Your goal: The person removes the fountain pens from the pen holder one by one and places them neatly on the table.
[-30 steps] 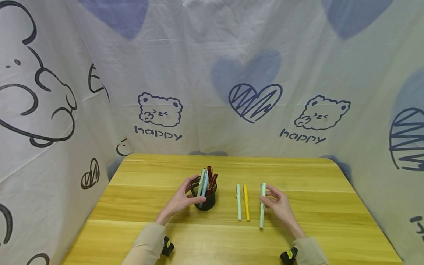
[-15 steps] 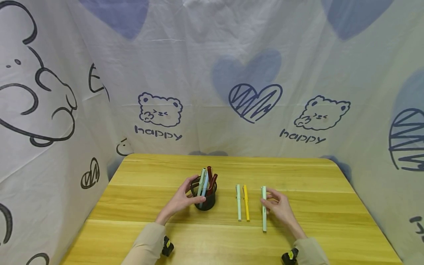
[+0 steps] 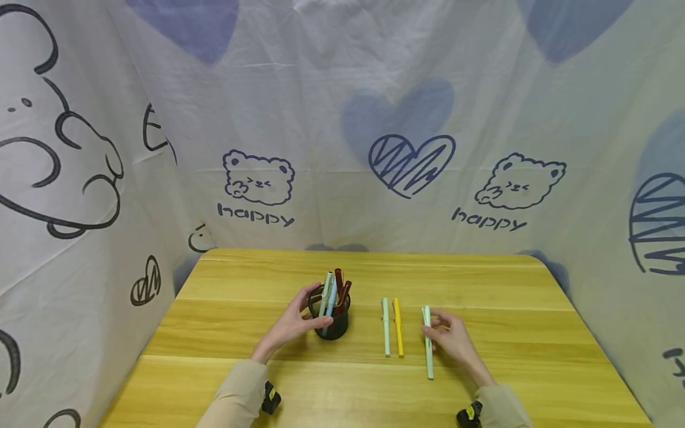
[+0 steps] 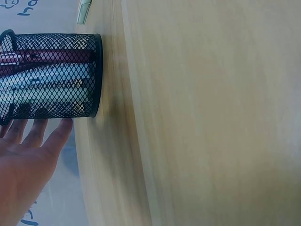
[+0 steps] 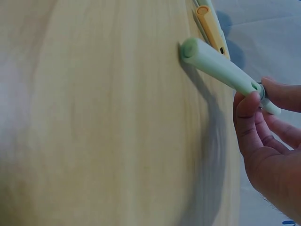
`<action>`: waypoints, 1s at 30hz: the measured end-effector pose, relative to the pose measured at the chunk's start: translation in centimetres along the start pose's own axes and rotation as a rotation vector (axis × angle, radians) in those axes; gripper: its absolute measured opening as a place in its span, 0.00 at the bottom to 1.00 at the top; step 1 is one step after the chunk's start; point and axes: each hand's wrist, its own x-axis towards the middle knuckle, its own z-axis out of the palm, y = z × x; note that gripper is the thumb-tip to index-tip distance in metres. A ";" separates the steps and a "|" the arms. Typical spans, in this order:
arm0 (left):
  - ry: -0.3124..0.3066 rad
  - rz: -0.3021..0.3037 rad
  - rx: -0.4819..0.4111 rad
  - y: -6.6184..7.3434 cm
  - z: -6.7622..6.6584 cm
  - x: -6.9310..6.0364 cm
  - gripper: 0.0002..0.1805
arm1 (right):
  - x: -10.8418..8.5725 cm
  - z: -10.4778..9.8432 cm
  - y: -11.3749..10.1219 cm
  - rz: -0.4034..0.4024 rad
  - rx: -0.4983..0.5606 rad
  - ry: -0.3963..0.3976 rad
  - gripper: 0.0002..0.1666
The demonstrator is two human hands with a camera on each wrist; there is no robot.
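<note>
A black mesh pen cup [image 3: 333, 328] [image 4: 51, 75] holds dark red, light blue and pale green pens. My left hand [image 3: 295, 321] [image 4: 28, 160] curves round the cup's left side, thumb toward its front. On the right, my right hand [image 3: 453, 337] [image 5: 273, 141] pinches a pale green pen [image 3: 429, 351] [image 5: 216, 68] between thumb and fingers; the pen points toward the table's front edge. Left of it, another pale green pen [image 3: 386, 330] and a yellow pen [image 3: 398, 330] [image 5: 210, 28] lie side by side on the table.
The wooden table [image 3: 342, 392] has a printed cloth [image 3: 321, 119] hanging behind it and at both sides. Black wrist devices [image 3: 271, 398] [image 3: 469, 414] are on both sleeves, over the table's front part.
My right hand and its pale green pen have moved slightly toward the front and right, and the pen's tilt has changed a little. My left hand and the cup have stayed put.
</note>
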 end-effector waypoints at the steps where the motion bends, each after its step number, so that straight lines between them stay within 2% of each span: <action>1: 0.002 -0.002 -0.002 0.0 0.0 0.0 0.49 | 0.1 0.0 0.1 -0.001 0.001 -0.001 0.31; 8: 0.011 0.001 -0.009 0.1 0.0 -0.1 0.47 | 0.3 0.1 0.5 -0.003 -0.013 -0.005 0.30; 19: 0.018 -0.002 -0.007 0.2 0.2 0.0 0.48 | 0.6 0.6 0.5 0.013 -0.154 0.051 0.29; 30: 0.024 -0.014 0.004 0.2 0.1 -0.2 0.48 | 1.1 0.9 0.9 0.002 -0.205 0.066 0.28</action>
